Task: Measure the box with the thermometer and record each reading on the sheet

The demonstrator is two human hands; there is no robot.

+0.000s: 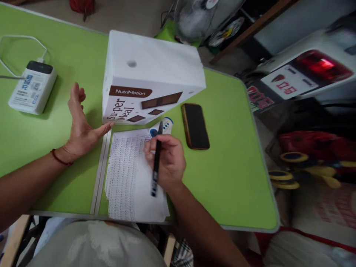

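Note:
My right hand grips a black pen above a sheaf of paper, whose left part carries dense rows of small writing. Spread fingers and a raised palm show on my left hand, which holds nothing; its thumb tip is at the lower left corner of a white box printed "NutriMotion Su-per Meal". Whether the thumb touches the box I cannot tell. Just beyond the pen, a small white object with blue marks lies against the top of the paper, partly hidden by my right hand.
A dark phone in a brown-edged case lies right of the paper on the green table. At the left is a white power bank with a white cable. Beyond the table's right edge stands a white vehicle with a red tail light.

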